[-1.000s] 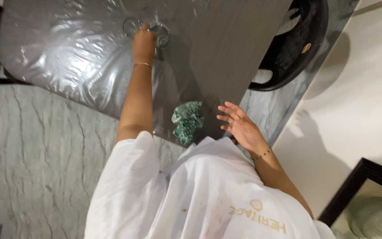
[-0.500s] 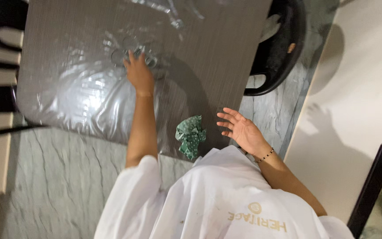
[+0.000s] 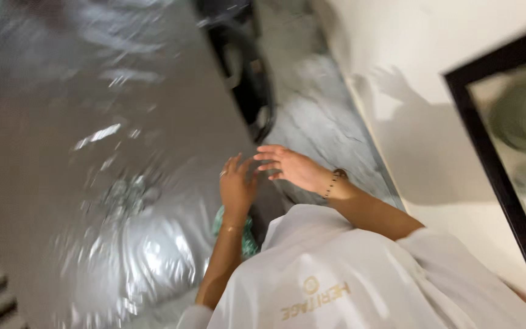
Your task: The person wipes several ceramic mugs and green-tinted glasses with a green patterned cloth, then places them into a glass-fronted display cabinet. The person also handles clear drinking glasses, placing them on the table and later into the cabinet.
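Note:
The picture is blurred by motion. My left hand [image 3: 237, 186] hovers over the near part of the grey table [image 3: 62, 122], fingers apart and holding nothing. Just under its wrist lies a crumpled green cloth [image 3: 248, 239], mostly hidden by my forearm. My right hand [image 3: 290, 166], with a dark bead bracelet at the wrist, is open beside the left hand, their fingertips almost touching. A small group of clear glasses [image 3: 126, 195] stands on the table to the left of my left hand, apart from it.
A shiny clear plastic sheet [image 3: 135, 262] covers the table. A black chair [image 3: 248, 73] stands at the table's far side on the marble floor [image 3: 321, 116]. A black-framed panel [image 3: 488, 158] leans by the white wall on the right.
My left hand has let go of the glasses and drawn back to beside my right hand, above the green cloth. The view has swung to the right and blurred.

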